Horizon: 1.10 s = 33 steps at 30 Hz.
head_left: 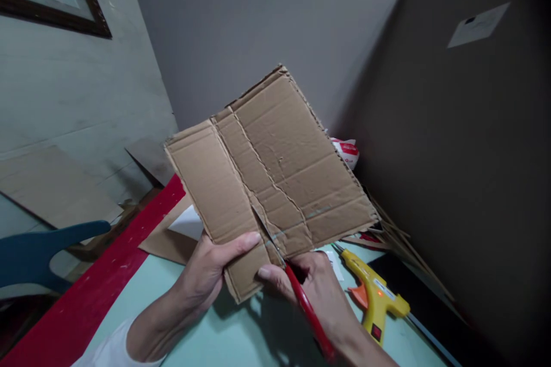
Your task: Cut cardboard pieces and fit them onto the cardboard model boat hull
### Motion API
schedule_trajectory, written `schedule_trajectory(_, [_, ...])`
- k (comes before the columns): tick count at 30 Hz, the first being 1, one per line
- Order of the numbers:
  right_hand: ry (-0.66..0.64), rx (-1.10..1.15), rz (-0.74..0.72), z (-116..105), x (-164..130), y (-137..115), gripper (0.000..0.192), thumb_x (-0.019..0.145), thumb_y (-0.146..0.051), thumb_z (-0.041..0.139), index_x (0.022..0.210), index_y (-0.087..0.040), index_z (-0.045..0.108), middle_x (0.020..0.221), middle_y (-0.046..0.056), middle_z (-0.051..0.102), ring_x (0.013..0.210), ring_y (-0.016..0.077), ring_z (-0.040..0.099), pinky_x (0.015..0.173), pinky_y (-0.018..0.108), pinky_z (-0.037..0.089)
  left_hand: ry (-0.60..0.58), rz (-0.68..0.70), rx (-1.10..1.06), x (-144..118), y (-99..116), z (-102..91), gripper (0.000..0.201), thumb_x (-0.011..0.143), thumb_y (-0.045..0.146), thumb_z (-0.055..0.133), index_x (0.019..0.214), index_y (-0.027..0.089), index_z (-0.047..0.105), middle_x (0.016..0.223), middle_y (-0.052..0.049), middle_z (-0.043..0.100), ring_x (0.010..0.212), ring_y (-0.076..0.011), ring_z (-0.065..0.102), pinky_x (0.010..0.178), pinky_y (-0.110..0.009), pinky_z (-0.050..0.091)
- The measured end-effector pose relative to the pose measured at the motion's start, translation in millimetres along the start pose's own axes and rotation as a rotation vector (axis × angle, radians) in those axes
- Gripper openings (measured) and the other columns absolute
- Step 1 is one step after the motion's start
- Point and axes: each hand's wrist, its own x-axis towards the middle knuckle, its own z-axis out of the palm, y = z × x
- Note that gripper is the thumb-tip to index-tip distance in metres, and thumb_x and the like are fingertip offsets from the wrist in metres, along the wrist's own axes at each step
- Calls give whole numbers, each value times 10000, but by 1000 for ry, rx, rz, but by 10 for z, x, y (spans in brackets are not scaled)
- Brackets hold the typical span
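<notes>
A creased piece of brown corrugated cardboard (pixel 301 143) is held up, tilted, above the table. My left hand (pixel 213 266) grips its lower left edge, thumb on the front face and fingers behind. In my right hand (pixel 312 287) is a pair of red-handled scissors (pixel 307 312). Their blade lies along a slit in the lower part of the cardboard, between the left strip and the creased middle. The right thumb touches the cardboard's bottom edge. The other fingers of the right hand are partly hidden behind the handle.
A yellow glue gun (pixel 375 292) with a lit orange light lies on the pale green table (pixel 124 312), right of my hands. More cardboard (pixel 166 235) and white paper (pixel 188 222) lie behind. Grey panels (pixel 267 17) stand at the back and right. A blue chair (pixel 38 249) is at left.
</notes>
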Motion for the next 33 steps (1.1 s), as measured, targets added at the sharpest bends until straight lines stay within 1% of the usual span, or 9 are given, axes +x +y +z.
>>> schedule_trajectory(4, [-12, -12, 26, -7, 32, 23, 402, 814, -502, 683, 562, -195, 623, 560, 8, 578, 593, 177, 558, 527, 254, 435, 95, -66, -87, 80, 97, -31, 423, 697, 216, 819, 1102, 132, 730, 953, -101, 802, 994, -308, 732, 873, -404, 604])
schedule_trajectory(7, [-131, 86, -2, -75, 37, -35, 320, 816, -491, 703, 696, -194, 691, 707, 17, 668, 731, 205, 624, 659, 267, 490, 228, 51, -90, 153, 173, -60, 466, 670, 208, 830, 1118, 135, 725, 906, -60, 801, 821, -252, 744, 727, -347, 628])
schedule_trajectory(9, [-226, 148, -18, -127, 21, -58, 283, 811, -484, 715, 796, -202, 695, 771, 1, 670, 753, 187, 613, 694, 259, 490, 244, 142, -33, 178, 180, -75, 544, 663, 211, 846, 1181, 135, 698, 973, -65, 798, 883, -252, 740, 745, -326, 620])
schedule_trajectory(12, [-290, 254, 62, -164, -26, -6, 362, 758, -512, 751, 868, -204, 596, 696, -43, 580, 578, 116, 509, 537, 216, 433, 181, 214, 80, 170, 141, -90, 570, 714, 293, 835, 1232, 122, 671, 1096, -109, 777, 1026, -298, 714, 832, -355, 600])
schedule_trajectory(18, [-79, 431, 289, -62, -148, 248, 578, 645, -637, 754, 719, -269, 315, 537, -77, 529, 418, 96, 454, 391, 203, 324, 212, 355, 455, 101, 129, -104, 348, 775, 421, 781, 991, 149, 777, 1129, -110, 773, 1069, -323, 695, 892, -352, 559])
schedule_trajectory(22, [-34, 292, 220, -61, -240, 184, 408, 744, -542, 716, 793, -249, 437, 619, -62, 527, 542, 117, 503, 514, 230, 396, 266, 354, 547, 74, 155, -80, 340, 760, 442, 790, 943, 155, 782, 1057, -105, 795, 1010, -316, 718, 862, -345, 570])
schedule_trajectory(25, [-79, 164, 107, -128, -288, 34, 357, 805, -531, 644, 929, -229, 500, 649, -57, 510, 571, 125, 463, 521, 240, 359, 187, 321, 423, 65, 143, -67, 389, 770, 396, 796, 1075, 157, 756, 1085, -93, 788, 1012, -299, 719, 863, -343, 579])
schedule_trajectory(28, [-156, 107, 47, -182, -314, -86, 287, 863, -493, 591, 887, -219, 505, 618, -66, 479, 571, 121, 422, 532, 246, 324, 67, 237, 168, 60, 120, -58, 549, 766, 300, 808, 1281, 186, 655, 1129, -76, 775, 1003, -288, 725, 851, -355, 602])
schedule_trajectory(33, [-160, 138, 22, -163, -319, -89, 264, 896, -479, 569, 865, -225, 504, 616, -68, 488, 561, 120, 440, 539, 241, 337, 80, 118, -57, 37, 78, -45, 722, 737, 201, 819, 1403, 185, 540, 1058, -79, 794, 968, -285, 741, 822, -358, 627])
